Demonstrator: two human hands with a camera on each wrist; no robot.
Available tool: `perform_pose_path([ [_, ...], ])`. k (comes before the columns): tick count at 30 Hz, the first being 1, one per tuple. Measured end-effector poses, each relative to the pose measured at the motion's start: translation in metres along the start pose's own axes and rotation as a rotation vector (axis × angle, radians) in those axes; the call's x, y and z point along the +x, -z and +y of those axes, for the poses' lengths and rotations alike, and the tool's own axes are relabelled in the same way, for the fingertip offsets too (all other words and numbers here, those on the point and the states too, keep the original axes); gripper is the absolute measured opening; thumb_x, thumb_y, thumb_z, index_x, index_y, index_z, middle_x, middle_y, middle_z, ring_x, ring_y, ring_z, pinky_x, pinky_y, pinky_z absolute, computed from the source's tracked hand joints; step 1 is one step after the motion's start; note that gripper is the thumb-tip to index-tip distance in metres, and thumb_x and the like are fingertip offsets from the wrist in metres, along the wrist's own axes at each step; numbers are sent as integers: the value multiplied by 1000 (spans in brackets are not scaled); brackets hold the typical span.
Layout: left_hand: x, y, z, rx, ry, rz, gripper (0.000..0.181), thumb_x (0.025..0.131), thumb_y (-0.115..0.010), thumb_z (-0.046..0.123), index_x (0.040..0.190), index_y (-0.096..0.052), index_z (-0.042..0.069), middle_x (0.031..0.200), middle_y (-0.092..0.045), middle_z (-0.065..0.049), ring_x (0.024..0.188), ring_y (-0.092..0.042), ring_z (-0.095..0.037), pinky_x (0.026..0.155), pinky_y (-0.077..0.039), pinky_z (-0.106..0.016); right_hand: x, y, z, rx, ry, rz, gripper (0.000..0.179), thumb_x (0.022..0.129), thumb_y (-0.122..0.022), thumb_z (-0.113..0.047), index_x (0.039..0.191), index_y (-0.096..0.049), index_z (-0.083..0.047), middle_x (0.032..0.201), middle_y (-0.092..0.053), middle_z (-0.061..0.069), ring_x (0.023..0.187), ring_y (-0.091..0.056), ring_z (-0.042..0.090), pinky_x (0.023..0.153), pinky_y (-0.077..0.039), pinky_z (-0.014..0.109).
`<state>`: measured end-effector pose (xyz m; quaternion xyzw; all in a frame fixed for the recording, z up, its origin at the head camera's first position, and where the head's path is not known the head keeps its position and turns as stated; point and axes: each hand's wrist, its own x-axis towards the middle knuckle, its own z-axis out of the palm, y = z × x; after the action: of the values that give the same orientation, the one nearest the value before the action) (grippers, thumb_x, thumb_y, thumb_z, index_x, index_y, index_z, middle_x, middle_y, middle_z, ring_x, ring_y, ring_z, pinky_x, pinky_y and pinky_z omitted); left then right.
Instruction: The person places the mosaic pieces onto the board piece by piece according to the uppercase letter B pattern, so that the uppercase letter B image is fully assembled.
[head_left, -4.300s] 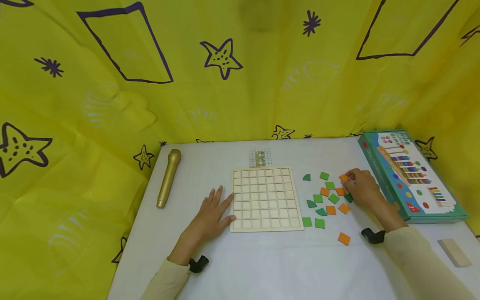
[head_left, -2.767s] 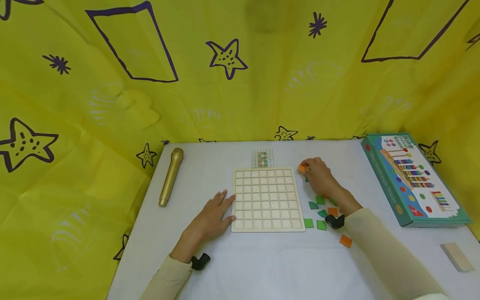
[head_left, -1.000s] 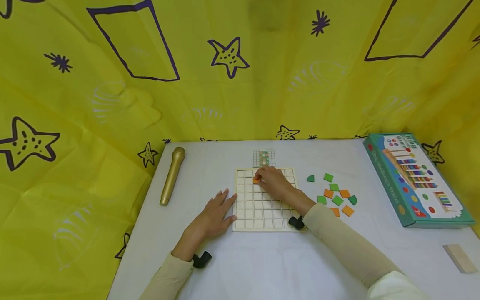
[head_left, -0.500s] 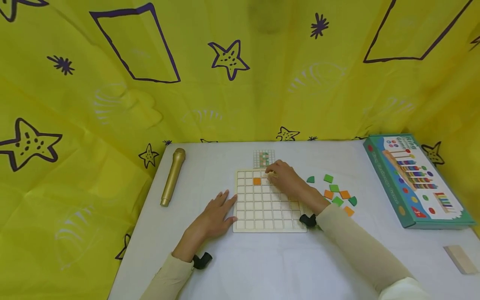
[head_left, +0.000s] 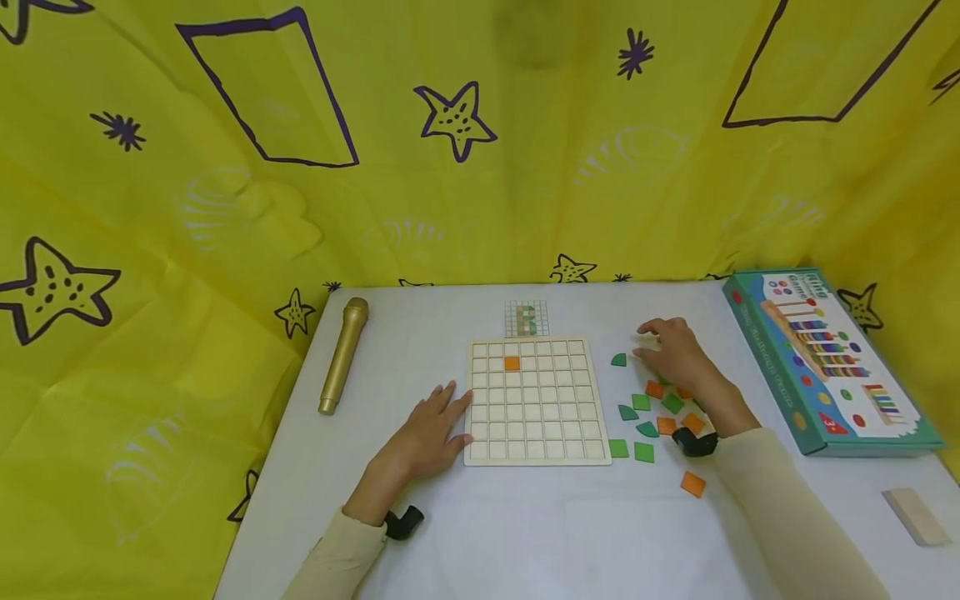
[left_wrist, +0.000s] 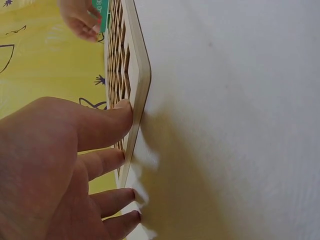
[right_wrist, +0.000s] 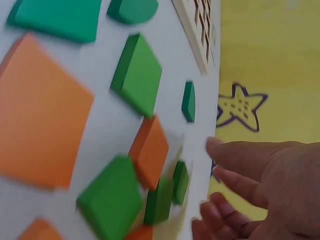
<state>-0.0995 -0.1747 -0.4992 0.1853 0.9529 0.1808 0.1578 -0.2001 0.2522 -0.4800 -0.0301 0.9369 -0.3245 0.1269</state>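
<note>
The pale wooden grid board [head_left: 551, 412] lies flat on the table, with one orange square tile [head_left: 512, 363] set in a cell of its second row. My left hand [head_left: 422, 437] touches the board's left edge, thumb and fingers spread; the left wrist view shows the thumb [left_wrist: 107, 122] against the rim. To the board's right my right hand [head_left: 681, 358] hovers above loose tiles, its fingers parted and nothing between them. Near its fingertips lies a dark green quarter-round tile [head_left: 618, 360]. Green square tiles [right_wrist: 137, 75] and orange ones [right_wrist: 150, 152] lie below it, some hidden by the hand.
A small printed pattern card [head_left: 527, 318] lies behind the board. A gold microphone [head_left: 343, 357] is at the left. A green game box [head_left: 832, 362] and a small wooden block [head_left: 917, 517] are at the right. A yellow curtain [head_left: 465, 217] hangs behind the table.
My right hand carried an orange tile from the loose pile to the board and let go of it there. Since then it has moved back right over the pile. The left hand stays put.
</note>
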Motion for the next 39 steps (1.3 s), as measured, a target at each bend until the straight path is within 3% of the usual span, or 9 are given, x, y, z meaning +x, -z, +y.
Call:
perform_pose_path([
  [7,-1,0,0,-6,5,-1,68,107,-60,37,166,-35,14,174,-22,-19,162,-18,-41,129,-22,-60,-1,6,24,-17,-53,-44,45,107,-61,-17,138,-48,13,134,-39,39,115,-45,50,103,-45,66],
  [12,-1,1,1,-16,-1,5,67,107,-61,37,166,-36,14,174,-22,-20,162,-19,-41,129,-22,-60,-1,6,26,-12,-13,-27,35,108,-57,-11,132,-51,14,129,-45,39,117,-48,51,106,-43,67],
  [30,-2,2,2,-19,1,9,67,107,-63,36,165,-38,13,173,-24,-21,161,-20,-42,128,-23,-62,-5,-1,36,7,94,28,33,108,-56,-5,133,-54,15,127,-49,37,116,-55,50,104,-47,65],
  [39,-2,2,1,-15,-3,4,68,107,-62,37,165,-37,12,173,-23,-21,161,-19,-42,128,-22,-61,10,-6,30,-8,99,58,33,108,-57,-5,133,-55,15,126,-51,37,115,-53,49,105,-47,64],
])
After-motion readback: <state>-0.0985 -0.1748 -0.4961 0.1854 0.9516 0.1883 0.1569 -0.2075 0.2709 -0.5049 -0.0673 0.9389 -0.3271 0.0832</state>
